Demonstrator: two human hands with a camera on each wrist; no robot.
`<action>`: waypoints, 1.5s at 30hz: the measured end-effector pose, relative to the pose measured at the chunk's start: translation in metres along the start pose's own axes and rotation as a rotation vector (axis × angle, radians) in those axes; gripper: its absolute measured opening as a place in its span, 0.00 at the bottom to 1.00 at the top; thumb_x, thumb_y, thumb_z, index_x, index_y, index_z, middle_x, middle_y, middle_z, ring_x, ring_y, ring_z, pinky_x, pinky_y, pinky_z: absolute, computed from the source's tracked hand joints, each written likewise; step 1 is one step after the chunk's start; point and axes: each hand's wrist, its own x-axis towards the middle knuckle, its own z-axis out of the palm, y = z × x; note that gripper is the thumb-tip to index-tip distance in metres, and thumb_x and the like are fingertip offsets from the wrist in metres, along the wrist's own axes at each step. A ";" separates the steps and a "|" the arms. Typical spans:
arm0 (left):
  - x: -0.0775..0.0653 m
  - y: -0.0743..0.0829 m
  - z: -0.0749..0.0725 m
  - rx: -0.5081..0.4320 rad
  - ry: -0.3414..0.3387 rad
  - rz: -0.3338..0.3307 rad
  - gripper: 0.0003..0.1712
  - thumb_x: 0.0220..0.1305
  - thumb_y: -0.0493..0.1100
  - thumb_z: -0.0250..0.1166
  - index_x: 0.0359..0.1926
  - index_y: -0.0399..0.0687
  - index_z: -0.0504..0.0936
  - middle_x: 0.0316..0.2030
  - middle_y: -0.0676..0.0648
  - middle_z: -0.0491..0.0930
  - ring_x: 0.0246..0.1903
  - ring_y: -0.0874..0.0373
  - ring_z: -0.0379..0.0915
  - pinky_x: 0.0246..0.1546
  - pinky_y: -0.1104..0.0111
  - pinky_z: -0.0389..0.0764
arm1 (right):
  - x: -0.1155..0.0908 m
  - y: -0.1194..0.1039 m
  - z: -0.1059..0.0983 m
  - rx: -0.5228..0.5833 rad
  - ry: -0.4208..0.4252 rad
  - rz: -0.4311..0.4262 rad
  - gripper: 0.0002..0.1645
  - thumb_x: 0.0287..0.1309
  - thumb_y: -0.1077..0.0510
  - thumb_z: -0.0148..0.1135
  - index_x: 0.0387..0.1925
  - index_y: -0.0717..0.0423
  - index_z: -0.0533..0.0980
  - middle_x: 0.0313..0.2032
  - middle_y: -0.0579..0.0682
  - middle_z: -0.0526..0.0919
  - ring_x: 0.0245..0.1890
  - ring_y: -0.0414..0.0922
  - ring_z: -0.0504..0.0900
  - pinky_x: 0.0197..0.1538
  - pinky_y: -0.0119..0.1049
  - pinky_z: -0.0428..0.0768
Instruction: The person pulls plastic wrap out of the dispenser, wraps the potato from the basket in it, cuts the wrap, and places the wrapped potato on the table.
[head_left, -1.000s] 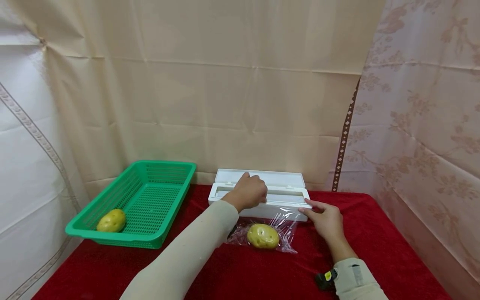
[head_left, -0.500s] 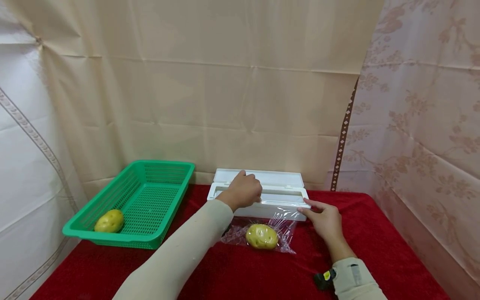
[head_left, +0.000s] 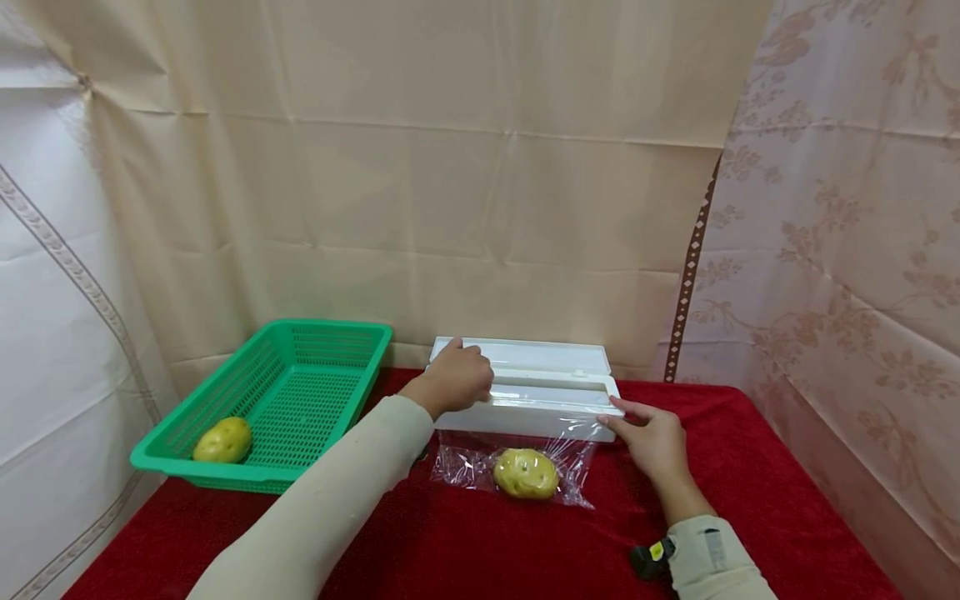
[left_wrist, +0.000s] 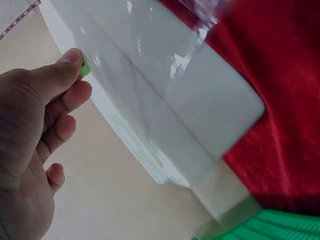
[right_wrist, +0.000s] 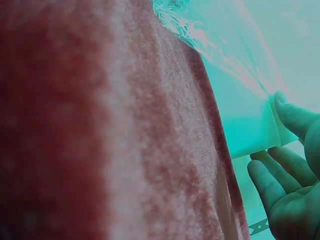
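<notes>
On the red-covered desk [head_left: 757,475], a potato [head_left: 526,473] sits amid clear film [head_left: 459,468] stretching from an open white box [head_left: 540,422] at its 12 o'clock. At 11 o'clock, the left hand [head_left: 455,379] pinches a small green knob [left_wrist: 85,69]; at 2 o'clock, the right hand's fingers [right_wrist: 285,107] grip the box's corner. At 10 o'clock, a green basket [head_left: 307,400] holds another potato [head_left: 222,441].

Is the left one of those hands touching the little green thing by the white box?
Touching. The left wrist view shows the left hand pinching the little green thing between thumb and finger.
</notes>
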 end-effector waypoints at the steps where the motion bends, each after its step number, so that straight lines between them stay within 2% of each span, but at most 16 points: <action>1: -0.002 -0.002 0.001 -0.002 -0.004 0.000 0.11 0.67 0.59 0.69 0.36 0.62 0.90 0.38 0.58 0.87 0.42 0.57 0.78 0.49 0.56 0.72 | 0.000 0.000 0.000 -0.001 0.000 -0.001 0.27 0.50 0.46 0.82 0.53 0.47 0.87 0.42 0.55 0.91 0.25 0.35 0.76 0.27 0.28 0.76; 9: -0.015 -0.020 0.003 -0.022 -0.042 -0.009 0.10 0.66 0.58 0.71 0.35 0.61 0.90 0.37 0.58 0.87 0.42 0.58 0.76 0.50 0.58 0.71 | -0.001 0.000 -0.001 0.021 -0.007 0.009 0.27 0.52 0.48 0.82 0.54 0.48 0.87 0.38 0.56 0.91 0.23 0.34 0.78 0.26 0.29 0.79; 12: -0.021 -0.026 0.001 -0.036 -0.057 -0.014 0.09 0.65 0.57 0.72 0.34 0.61 0.89 0.36 0.58 0.87 0.41 0.58 0.76 0.49 0.58 0.70 | -0.001 -0.001 -0.001 0.009 -0.006 0.007 0.27 0.51 0.47 0.82 0.54 0.47 0.87 0.41 0.56 0.91 0.24 0.35 0.77 0.27 0.29 0.78; 16: -0.032 -0.035 0.001 -0.037 -0.044 -0.007 0.09 0.63 0.56 0.73 0.32 0.60 0.89 0.35 0.58 0.87 0.42 0.56 0.77 0.51 0.57 0.70 | 0.000 -0.002 -0.001 -0.012 -0.008 -0.002 0.28 0.51 0.45 0.81 0.54 0.46 0.87 0.48 0.56 0.90 0.30 0.38 0.76 0.29 0.28 0.75; 19: -0.042 -0.044 0.001 -0.038 -0.026 -0.004 0.09 0.61 0.56 0.75 0.30 0.60 0.89 0.33 0.58 0.87 0.42 0.55 0.77 0.51 0.57 0.71 | 0.000 -0.002 -0.001 -0.016 -0.009 -0.002 0.28 0.51 0.45 0.81 0.54 0.47 0.87 0.49 0.55 0.90 0.31 0.38 0.76 0.30 0.27 0.75; 24: -0.054 -0.056 0.002 -0.039 -0.030 -0.013 0.09 0.59 0.55 0.76 0.29 0.59 0.89 0.31 0.59 0.86 0.42 0.55 0.77 0.46 0.58 0.69 | 0.000 0.000 -0.001 0.002 -0.011 -0.004 0.27 0.51 0.47 0.82 0.54 0.47 0.87 0.46 0.56 0.90 0.28 0.35 0.77 0.30 0.27 0.77; 29: -0.058 -0.064 0.005 -0.012 -0.037 -0.021 0.08 0.59 0.55 0.76 0.29 0.61 0.89 0.31 0.59 0.85 0.43 0.56 0.78 0.49 0.54 0.69 | 0.000 0.001 -0.001 0.007 -0.009 -0.013 0.27 0.51 0.47 0.82 0.54 0.48 0.87 0.47 0.56 0.90 0.27 0.34 0.77 0.29 0.27 0.78; 34: -0.058 -0.061 0.005 -0.036 -0.047 -0.026 0.07 0.60 0.54 0.75 0.32 0.60 0.89 0.35 0.57 0.86 0.44 0.55 0.78 0.52 0.52 0.69 | -0.002 0.002 -0.001 -0.009 0.003 -0.006 0.27 0.51 0.46 0.82 0.53 0.47 0.87 0.46 0.56 0.91 0.27 0.35 0.76 0.28 0.28 0.77; 38: -0.058 -0.052 0.005 -0.092 -0.021 -0.064 0.18 0.54 0.60 0.75 0.42 0.59 0.89 0.40 0.55 0.86 0.46 0.54 0.79 0.51 0.52 0.69 | -0.003 0.001 -0.003 -0.007 -0.001 -0.007 0.27 0.51 0.47 0.82 0.54 0.47 0.87 0.45 0.56 0.91 0.26 0.35 0.76 0.28 0.28 0.77; 40: -0.058 -0.046 0.006 -0.139 -0.017 -0.069 0.20 0.54 0.60 0.73 0.45 0.58 0.89 0.42 0.54 0.86 0.46 0.54 0.79 0.50 0.52 0.69 | -0.003 0.000 -0.003 -0.005 0.003 -0.011 0.27 0.51 0.48 0.82 0.53 0.48 0.87 0.44 0.56 0.91 0.26 0.35 0.76 0.28 0.28 0.76; 42: -0.057 -0.040 0.007 -0.171 -0.012 -0.069 0.17 0.58 0.59 0.68 0.43 0.58 0.90 0.42 0.54 0.86 0.46 0.54 0.78 0.50 0.51 0.69 | -0.003 -0.001 -0.002 -0.008 0.003 -0.019 0.27 0.52 0.48 0.82 0.54 0.49 0.87 0.44 0.56 0.91 0.27 0.35 0.76 0.28 0.28 0.76; 45: -0.057 -0.034 0.010 -0.183 -0.006 -0.078 0.17 0.60 0.59 0.61 0.40 0.61 0.91 0.42 0.56 0.86 0.48 0.55 0.77 0.54 0.50 0.69 | -0.004 -0.001 -0.001 -0.034 0.003 -0.022 0.27 0.52 0.47 0.82 0.54 0.48 0.87 0.44 0.56 0.91 0.28 0.35 0.78 0.29 0.27 0.77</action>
